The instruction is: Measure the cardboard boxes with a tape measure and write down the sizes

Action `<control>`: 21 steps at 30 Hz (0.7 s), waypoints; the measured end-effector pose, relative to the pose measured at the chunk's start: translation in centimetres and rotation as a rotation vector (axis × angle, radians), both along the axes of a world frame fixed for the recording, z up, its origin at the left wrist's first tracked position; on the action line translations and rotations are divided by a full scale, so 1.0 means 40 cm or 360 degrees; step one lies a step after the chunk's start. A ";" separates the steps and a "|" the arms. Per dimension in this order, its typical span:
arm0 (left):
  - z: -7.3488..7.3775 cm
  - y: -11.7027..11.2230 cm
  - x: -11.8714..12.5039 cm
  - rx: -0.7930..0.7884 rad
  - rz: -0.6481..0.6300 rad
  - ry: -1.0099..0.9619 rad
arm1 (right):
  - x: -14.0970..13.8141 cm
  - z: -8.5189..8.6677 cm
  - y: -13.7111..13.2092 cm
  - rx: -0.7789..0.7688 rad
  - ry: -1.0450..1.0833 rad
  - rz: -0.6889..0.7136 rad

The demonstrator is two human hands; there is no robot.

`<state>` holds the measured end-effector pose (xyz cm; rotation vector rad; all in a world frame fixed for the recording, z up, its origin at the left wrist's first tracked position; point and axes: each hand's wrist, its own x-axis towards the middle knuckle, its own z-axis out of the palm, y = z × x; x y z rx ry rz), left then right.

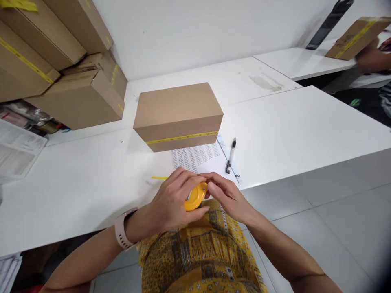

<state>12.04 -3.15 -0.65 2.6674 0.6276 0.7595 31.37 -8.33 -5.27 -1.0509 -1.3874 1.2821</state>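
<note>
My left hand (174, 199) is wrapped round a yellow, rounded tape measure (196, 197), just in front of the table's near edge. A short yellow strip (159, 177) pokes out to the left behind that hand and looks like the tape's blade. At the right side of the case, my right hand (227, 196) has its thumb and fingers curled against it; its fingertips are partly hidden. Beyond both hands stands a closed cardboard box (180, 106) with yellow tape along its front. Printed sheets (201, 156) lie partly under the box, with a black-and-clear pen (231, 156) across their right side.
Several cardboard boxes (79, 95) are stacked at the left, near a clear plastic container (20, 150). The white table (275, 130) ends at the right above a tiled floor. Farther right, another person's arm (368, 57) is beside a taped box (356, 38).
</note>
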 end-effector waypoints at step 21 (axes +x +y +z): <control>0.252 0.362 -0.253 -0.1181 0.0824 0.0078 | 0.176 0.156 0.381 0.0232 0.0221 -0.0608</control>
